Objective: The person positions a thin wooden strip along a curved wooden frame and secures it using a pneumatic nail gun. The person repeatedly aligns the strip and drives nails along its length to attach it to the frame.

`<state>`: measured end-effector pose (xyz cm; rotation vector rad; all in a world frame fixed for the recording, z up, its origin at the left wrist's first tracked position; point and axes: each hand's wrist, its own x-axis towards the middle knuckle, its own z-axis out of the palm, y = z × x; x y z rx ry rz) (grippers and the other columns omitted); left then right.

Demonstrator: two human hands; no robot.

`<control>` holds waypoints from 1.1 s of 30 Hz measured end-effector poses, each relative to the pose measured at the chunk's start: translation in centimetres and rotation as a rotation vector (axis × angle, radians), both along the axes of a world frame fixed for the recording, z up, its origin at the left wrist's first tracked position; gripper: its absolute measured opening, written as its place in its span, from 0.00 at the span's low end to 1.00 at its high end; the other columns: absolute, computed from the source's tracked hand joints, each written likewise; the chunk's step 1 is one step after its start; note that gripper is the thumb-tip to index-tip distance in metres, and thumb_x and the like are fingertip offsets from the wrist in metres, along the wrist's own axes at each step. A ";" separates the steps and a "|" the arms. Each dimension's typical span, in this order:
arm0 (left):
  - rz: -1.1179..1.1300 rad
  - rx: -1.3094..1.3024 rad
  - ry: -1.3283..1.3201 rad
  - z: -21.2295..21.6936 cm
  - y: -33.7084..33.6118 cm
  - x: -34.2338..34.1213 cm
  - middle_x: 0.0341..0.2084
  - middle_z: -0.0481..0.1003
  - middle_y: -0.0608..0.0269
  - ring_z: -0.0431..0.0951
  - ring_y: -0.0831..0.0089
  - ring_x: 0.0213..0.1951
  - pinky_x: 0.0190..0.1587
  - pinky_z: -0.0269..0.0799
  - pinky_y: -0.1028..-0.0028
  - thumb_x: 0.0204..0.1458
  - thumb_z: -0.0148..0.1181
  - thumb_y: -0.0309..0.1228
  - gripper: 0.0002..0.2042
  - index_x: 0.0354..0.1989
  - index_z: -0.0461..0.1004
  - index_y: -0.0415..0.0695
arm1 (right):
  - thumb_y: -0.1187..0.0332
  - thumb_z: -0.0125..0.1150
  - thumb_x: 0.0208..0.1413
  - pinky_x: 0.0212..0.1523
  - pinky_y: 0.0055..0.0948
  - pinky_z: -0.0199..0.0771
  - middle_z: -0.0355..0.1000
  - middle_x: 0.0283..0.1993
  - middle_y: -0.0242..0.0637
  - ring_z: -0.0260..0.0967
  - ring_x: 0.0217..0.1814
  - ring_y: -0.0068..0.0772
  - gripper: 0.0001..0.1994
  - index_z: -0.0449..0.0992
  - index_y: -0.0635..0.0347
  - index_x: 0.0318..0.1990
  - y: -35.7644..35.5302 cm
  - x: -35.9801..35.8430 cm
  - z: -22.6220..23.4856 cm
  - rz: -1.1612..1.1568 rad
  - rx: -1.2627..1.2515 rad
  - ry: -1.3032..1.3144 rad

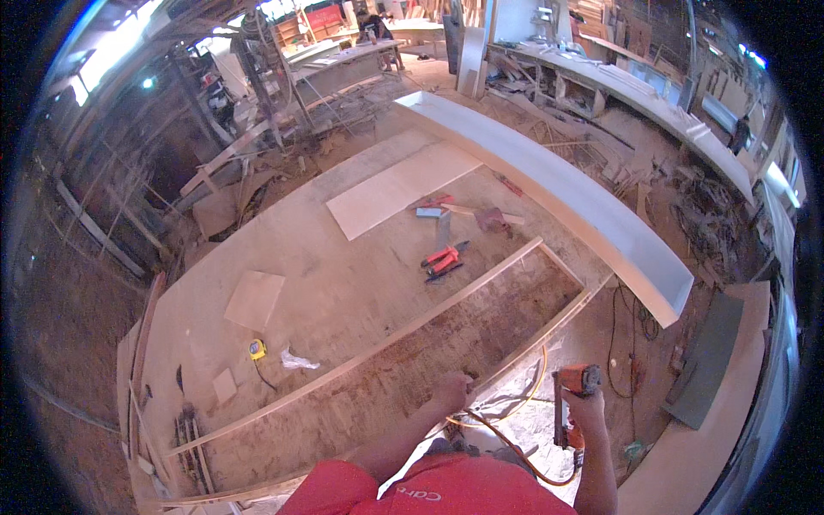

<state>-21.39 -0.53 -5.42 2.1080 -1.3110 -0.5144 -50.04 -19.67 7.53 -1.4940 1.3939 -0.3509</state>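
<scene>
My left hand (453, 392) rests with closed fingers on the near edge strip of a long particle-board panel (403, 360) framed by thin wood strips. It seems to pinch something small, too small to tell. My right hand (586, 410) grips an orange nail gun (572, 403) held upright, just off the panel's near right side. An orange air hose (506, 433) loops from the gun below my hands.
A large plywood worktable (335, 283) carries a red tool (442, 259), a yellow tape measure (257, 348), a pale board (399, 189) and small plywood offcuts (254, 299). A long white box-shaped piece (566, 189) runs along its right. Cables and scraps litter the floor (627, 343).
</scene>
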 end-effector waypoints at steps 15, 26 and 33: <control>0.037 -0.136 0.010 0.9 -0.2 -0.6 0.28 0.80 0.49 0.80 0.58 0.30 0.34 0.76 0.62 0.49 0.66 0.32 0.15 0.44 0.82 0.39 | 0.65 0.73 0.55 0.14 0.26 0.59 0.65 0.19 0.23 0.61 0.14 0.18 0.10 0.78 0.57 0.39 3.6 -19.4 -1.6 -0.438 -0.012 -0.141; 0.079 -0.081 -0.047 2.0 -0.6 -1.0 0.31 0.81 0.44 0.84 0.53 0.34 0.36 0.78 0.60 0.49 0.68 0.37 0.15 0.39 0.84 0.37 | 0.64 0.74 0.55 0.14 0.26 0.59 0.66 0.19 0.24 0.62 0.14 0.18 0.12 0.78 0.59 0.39 4.6 -18.2 -0.1 -0.316 0.124 0.082; 0.041 -0.065 -0.105 0.6 -0.5 -0.3 0.27 0.77 0.50 0.82 0.52 0.35 0.39 0.77 0.57 0.47 0.68 0.37 0.16 0.41 0.84 0.41 | 0.63 0.75 0.56 0.14 0.25 0.60 0.66 0.19 0.24 0.61 0.14 0.17 0.13 0.78 0.59 0.41 2.8 -11.2 1.2 -0.131 0.012 0.025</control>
